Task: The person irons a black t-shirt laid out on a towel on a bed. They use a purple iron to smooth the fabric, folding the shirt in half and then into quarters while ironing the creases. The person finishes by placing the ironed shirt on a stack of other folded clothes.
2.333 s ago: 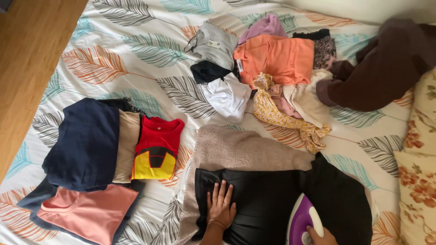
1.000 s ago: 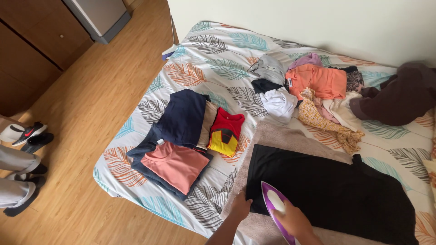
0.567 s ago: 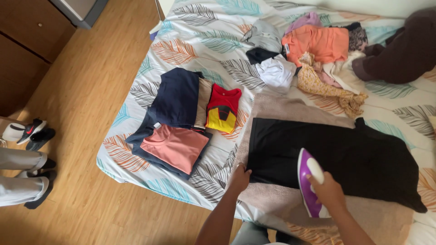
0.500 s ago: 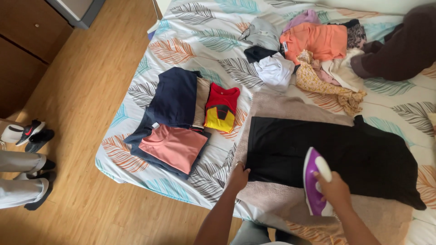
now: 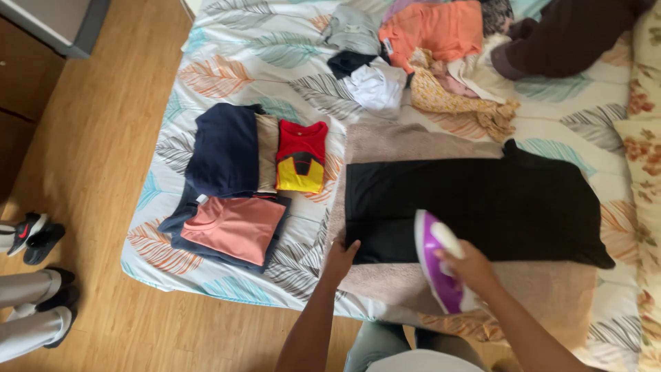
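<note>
1. Down at the near edge of the bed: right hand closed around the white handle of a purple iron, fingers wrapped over the top.
2. Iron resting half on the lower hem of a black garment, half on the beige towel beneath it.
3. Left hand open, fingers spread flat, pressing the bottom left corner of the black garment.
4. Black garment spread flat across the towel, roughly in the middle of the leaf-print bedsheet.
5. Left of the garment, folded clothes side by side: a navy piece, a red and yellow shirt, and a salmon-pink top nearer the bed's edge.
6. Farther up the bed, a loose heap of unfolded clothes, with an orange top and a white piece among them.
7. Off to the left on the wooden floor, another person's feet and shoes.
</note>
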